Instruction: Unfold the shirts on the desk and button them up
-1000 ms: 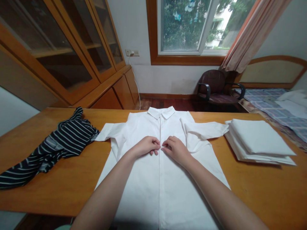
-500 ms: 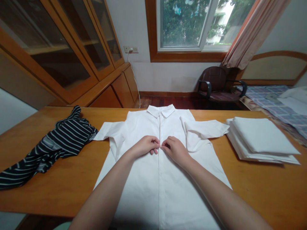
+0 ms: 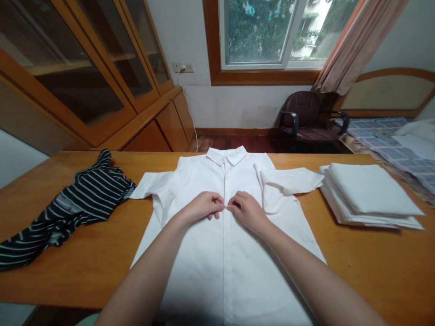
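Pinching the button placket of the white short-sleeved shirt (image 3: 234, 253), spread flat on the wooden table (image 3: 102, 267), left hand (image 3: 201, 208) and right hand (image 3: 248, 210) stay fingertip to fingertip below the collar, unmoved over the last second, so the fastening work seems stalled there.

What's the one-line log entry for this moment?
left hand: pinching white shirt placket | right hand: pinching placket opposite | shirt: flat on table | striped garment: left | folded stack: right

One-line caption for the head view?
Both hands, left hand and right hand, pinch a white shirt's button placket.
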Demonstrator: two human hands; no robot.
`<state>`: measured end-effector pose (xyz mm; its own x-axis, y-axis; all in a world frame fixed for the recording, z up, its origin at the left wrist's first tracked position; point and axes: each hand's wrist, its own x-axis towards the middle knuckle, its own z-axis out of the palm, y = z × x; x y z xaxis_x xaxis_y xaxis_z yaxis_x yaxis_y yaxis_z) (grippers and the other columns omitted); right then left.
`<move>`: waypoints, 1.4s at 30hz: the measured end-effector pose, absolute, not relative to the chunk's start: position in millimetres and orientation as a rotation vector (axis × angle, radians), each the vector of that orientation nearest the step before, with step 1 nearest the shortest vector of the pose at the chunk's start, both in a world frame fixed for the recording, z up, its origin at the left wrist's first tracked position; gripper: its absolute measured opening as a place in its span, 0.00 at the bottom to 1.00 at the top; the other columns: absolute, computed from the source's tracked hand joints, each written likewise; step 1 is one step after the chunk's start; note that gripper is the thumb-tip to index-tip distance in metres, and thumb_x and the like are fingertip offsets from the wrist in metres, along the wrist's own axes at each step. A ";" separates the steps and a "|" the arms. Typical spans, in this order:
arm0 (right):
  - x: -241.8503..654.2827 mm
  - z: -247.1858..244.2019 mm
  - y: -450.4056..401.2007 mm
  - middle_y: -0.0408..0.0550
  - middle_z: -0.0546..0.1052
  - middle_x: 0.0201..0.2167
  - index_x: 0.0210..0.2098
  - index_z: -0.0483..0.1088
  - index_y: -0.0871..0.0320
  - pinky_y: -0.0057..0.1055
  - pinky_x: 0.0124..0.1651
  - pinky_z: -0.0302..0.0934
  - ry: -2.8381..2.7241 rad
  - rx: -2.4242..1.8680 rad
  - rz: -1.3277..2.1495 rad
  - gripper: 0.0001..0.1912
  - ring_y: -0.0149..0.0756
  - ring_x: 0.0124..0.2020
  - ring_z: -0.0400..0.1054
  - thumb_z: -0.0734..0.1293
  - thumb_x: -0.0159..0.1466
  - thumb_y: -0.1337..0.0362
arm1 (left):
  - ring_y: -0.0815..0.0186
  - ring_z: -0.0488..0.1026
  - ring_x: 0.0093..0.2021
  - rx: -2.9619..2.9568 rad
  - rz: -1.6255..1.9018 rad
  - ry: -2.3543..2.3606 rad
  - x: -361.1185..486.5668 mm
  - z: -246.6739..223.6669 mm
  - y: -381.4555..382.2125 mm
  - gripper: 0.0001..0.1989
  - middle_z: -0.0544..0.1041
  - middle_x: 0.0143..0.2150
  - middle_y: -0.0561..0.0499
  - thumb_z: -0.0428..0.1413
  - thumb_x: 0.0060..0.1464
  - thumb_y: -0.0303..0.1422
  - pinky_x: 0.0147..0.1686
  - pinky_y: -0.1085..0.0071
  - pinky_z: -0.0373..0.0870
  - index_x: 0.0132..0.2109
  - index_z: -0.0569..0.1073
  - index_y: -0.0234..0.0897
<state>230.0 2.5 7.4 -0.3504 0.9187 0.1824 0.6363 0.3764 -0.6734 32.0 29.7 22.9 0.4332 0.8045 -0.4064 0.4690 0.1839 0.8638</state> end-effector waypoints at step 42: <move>230.8 11.0 0.5 0.45 0.72 0.30 0.31 0.75 0.58 0.30 0.40 0.58 -2.027 -1.348 0.733 0.03 0.34 0.35 0.66 0.71 0.62 0.68 | 0.71 0.68 0.22 1.399 0.312 1.176 30.6 27.9 33.5 0.08 0.74 0.23 0.52 0.59 0.49 0.35 0.19 0.78 0.56 0.35 0.77 0.34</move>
